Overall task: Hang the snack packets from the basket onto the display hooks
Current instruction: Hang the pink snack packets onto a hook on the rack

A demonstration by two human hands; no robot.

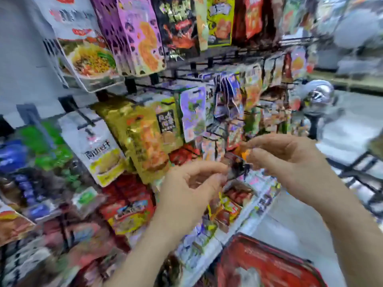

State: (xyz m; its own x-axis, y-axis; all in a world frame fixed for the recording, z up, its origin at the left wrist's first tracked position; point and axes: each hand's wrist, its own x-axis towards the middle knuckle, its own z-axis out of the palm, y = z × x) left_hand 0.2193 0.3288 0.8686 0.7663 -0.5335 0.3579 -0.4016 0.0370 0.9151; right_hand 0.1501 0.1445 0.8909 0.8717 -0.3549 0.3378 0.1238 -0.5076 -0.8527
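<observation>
Both hands meet at the middle of the display rack, and the picture is blurred. My left hand (190, 183) and my right hand (284, 160) pinch a small dark red and orange snack packet (238, 162) between their fingertips, close to the black wire hooks (217, 137) of the rack. Around it hang many packets: a white one (97, 148), a gold one (143, 139) and a purple one (192, 112). The red basket (267, 264) sits at the bottom right, below my right forearm.
Large noodle packs (91, 56) and pink boxes (141, 36) hang on the upper rows. A silver helmet-like object (317, 96) stands at the right beyond the rack. A black wire shelf (364, 177) lies at the far right above a light floor.
</observation>
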